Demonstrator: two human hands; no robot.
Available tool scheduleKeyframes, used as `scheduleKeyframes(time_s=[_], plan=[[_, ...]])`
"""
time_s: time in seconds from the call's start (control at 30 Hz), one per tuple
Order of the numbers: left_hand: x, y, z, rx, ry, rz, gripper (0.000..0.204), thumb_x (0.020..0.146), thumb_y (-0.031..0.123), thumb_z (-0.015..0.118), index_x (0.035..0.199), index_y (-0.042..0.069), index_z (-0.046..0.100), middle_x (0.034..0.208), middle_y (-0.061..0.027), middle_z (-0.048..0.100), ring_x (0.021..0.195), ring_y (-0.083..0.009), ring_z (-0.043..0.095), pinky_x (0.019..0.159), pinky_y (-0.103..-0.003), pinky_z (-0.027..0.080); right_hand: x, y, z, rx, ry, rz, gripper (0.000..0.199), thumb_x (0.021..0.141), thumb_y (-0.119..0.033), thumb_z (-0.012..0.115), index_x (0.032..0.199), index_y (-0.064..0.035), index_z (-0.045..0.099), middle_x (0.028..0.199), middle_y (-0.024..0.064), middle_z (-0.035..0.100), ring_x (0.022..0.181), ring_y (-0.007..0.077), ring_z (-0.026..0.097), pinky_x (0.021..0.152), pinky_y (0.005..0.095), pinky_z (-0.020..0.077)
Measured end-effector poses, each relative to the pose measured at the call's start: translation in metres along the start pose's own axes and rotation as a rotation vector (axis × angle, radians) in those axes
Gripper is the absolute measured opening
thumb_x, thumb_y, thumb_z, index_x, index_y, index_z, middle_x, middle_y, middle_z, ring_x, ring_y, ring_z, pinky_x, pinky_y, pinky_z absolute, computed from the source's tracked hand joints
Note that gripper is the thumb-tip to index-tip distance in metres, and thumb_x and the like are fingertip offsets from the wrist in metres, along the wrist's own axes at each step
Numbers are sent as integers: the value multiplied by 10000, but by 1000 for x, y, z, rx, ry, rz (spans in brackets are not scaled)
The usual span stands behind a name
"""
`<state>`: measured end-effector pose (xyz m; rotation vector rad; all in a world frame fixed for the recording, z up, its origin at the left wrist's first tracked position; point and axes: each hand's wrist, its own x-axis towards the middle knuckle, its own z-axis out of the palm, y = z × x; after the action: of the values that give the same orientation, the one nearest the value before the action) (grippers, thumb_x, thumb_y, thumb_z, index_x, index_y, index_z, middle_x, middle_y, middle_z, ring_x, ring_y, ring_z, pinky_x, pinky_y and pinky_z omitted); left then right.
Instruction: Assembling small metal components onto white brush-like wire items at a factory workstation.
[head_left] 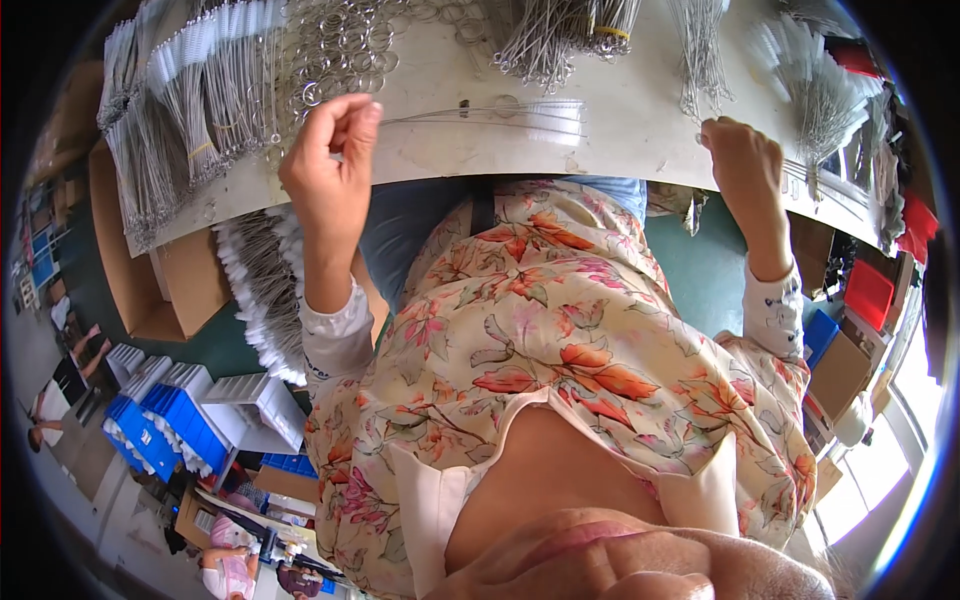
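My left hand is closed, thumb against fingers, on the wire ends of a few thin wire brushes. Their white bristle ends point right, over the near part of the table. A metal ring lies by the wires. On the right, my right hand is pinched shut just below the looped ends of a bundle of wire brushes. Whatever its fingertips hold is too small to make out.
Bundled wire brushes cover the table's left side, beside a heap of metal rings. More brushes are piled at the right. Left of my body are a cardboard box, hanging brushes and blue bins. People work farther back.
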<state>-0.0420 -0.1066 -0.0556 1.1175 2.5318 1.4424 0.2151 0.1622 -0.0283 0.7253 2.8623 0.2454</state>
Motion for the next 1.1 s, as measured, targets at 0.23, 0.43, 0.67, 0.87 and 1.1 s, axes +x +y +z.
scheduleKeyframes(time_s=[0.23, 0.43, 0.67, 0.87, 1.1], plan=[[-8, -42, 1, 356, -97, 17, 171, 835, 218, 626, 814, 48, 612, 664, -67, 602, 522, -181, 561, 511, -303, 450, 17, -63, 14, 1165, 155, -29, 99, 808, -52, 611, 886, -4, 649, 751, 72, 650, 651, 107, 617, 584, 239, 492], [-5, -10, -7, -99, -184, -76, 135, 824, 108, 640, 802, -2, 564, 797, -71, 639, 637, -114, 614, 571, -254, 504, 53, -162, -32, 1200, 343, -480, 70, 765, -61, 643, 824, -26, 628, 857, 97, 607, 686, 249, 607, 612, 309, 485], [13, 22, -26, -583, -332, -18, 107, 843, -14, 568, 937, -39, 614, 971, -123, 613, 772, -140, 629, 685, -262, 562, 63, -167, -46, 1158, 199, -510, 128, 788, -201, 630, 805, -75, 649, 781, 70, 624, 659, 267, 611, 599, 346, 479], [17, 27, -29, -714, -432, 11, 161, 833, -40, 563, 983, -36, 621, 1064, -134, 576, 862, -163, 623, 730, -268, 559, 57, -155, -60, 1424, 37, -452, 129, 780, -140, 647, 820, -18, 654, 748, 107, 643, 643, 230, 621, 576, 321, 467], [21, 46, -29, -633, -266, 97, 237, 791, -103, 560, 1020, -56, 602, 1043, -139, 593, 875, -170, 627, 760, -264, 545, 63, -149, -74, 1574, -294, -314, 197, 823, -200, 650, 854, -5, 662, 622, 38, 589, 538, 94, 530, 491, 243, 415]])
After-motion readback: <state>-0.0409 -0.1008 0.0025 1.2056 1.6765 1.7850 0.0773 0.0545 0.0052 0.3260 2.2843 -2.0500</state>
